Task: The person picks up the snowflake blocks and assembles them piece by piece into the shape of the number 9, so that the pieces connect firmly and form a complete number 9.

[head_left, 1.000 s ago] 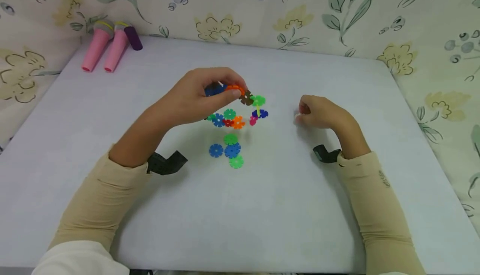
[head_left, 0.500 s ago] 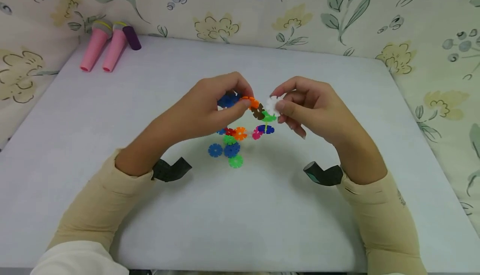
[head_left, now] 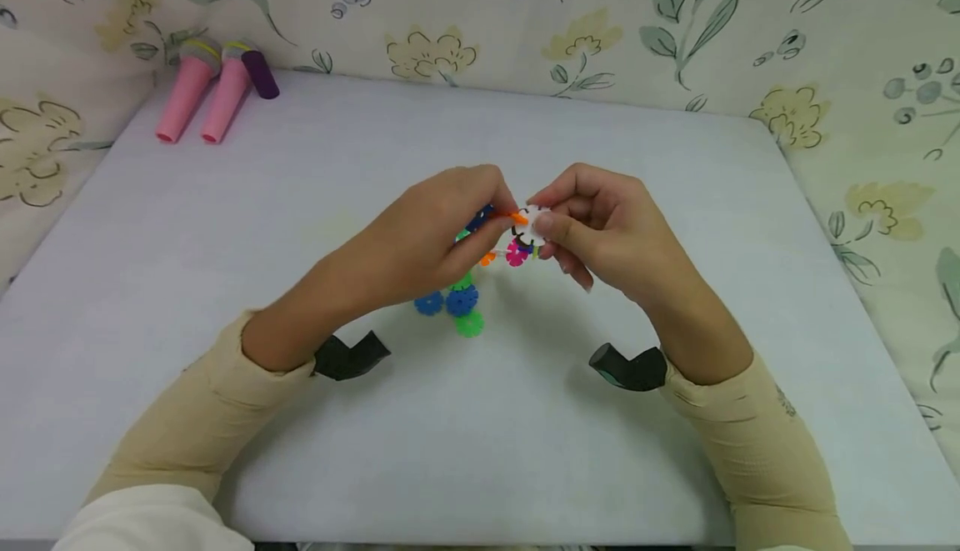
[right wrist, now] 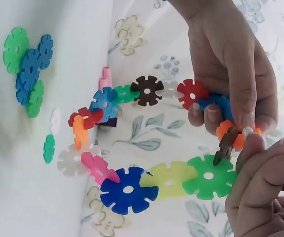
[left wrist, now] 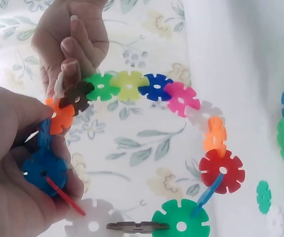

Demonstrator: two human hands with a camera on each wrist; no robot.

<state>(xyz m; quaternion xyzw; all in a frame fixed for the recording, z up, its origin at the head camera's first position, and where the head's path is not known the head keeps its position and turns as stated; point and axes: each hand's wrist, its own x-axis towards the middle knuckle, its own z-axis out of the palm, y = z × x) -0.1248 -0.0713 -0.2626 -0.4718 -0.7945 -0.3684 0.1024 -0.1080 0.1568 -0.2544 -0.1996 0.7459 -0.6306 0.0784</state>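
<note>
My left hand (head_left: 420, 238) grips a ring of slotted plastic discs by its blue discs (left wrist: 45, 163) and an orange disc (left wrist: 60, 118). Held above the table, the ring also has brown, green, yellow, dark blue (right wrist: 114, 195), pink, white and red discs interlocked edge to edge. A loose white disc (head_left: 536, 226) is pinched between thumb and fingers of my right hand (head_left: 611, 234), its edge right at the orange disc. In the right wrist view, fingertips of both hands meet there and hide most of the white disc.
On the white table (head_left: 480, 451) lie several loose blue (head_left: 429, 303) and green (head_left: 470, 324) discs, below the hands. A white disc (right wrist: 56, 121) and a green one (right wrist: 49, 148) lie near them. Two pink toy microphones (head_left: 180, 101) and a purple piece (head_left: 260, 76) sit at the back left.
My right hand has come left from the table's right side, bringing the white disc up to the ring. My left hand has shifted right and slightly nearer with the ring.
</note>
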